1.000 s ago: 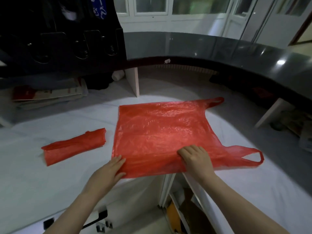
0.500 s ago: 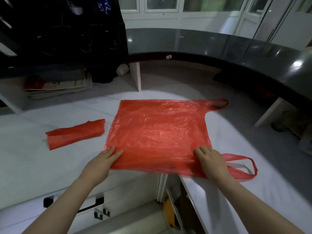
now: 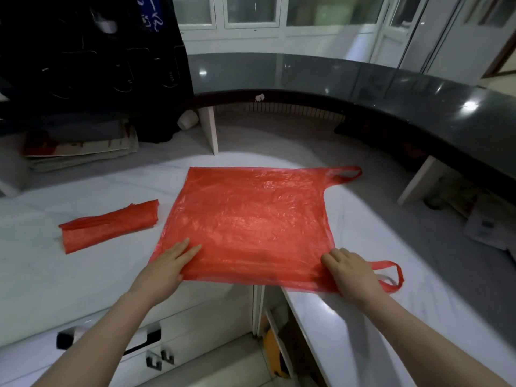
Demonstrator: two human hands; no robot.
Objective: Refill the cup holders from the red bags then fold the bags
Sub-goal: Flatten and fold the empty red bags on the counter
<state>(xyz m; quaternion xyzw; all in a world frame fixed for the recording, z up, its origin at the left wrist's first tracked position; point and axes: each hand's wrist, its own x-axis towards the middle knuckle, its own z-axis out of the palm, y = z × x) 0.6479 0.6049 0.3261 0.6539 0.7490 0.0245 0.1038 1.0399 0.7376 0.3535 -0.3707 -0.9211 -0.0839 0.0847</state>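
1. At the left of the frame, a folded red bag (image 3: 110, 225) is seen lying on the white counter (image 3: 42, 269). It is kept apart from the spread one, and bare counter is left all round it.
2. Left of centre, the left hand (image 3: 170, 262) is laid with straight fingers flat on the near left corner of the flat red bag (image 3: 251, 224); nothing is clasped.
3. In the centre, the flat red bag is spread smooth, its near edge brought to the counter's front edge. Bare counter is left beyond its far edge.
4. Right of centre, the right hand (image 3: 350, 270) is set with bent fingers on the near right corner. Whether the film is pinched cannot be told.
5. At the right, the far handle (image 3: 344, 173) and near handle (image 3: 391, 275) are left loose on bare counter.
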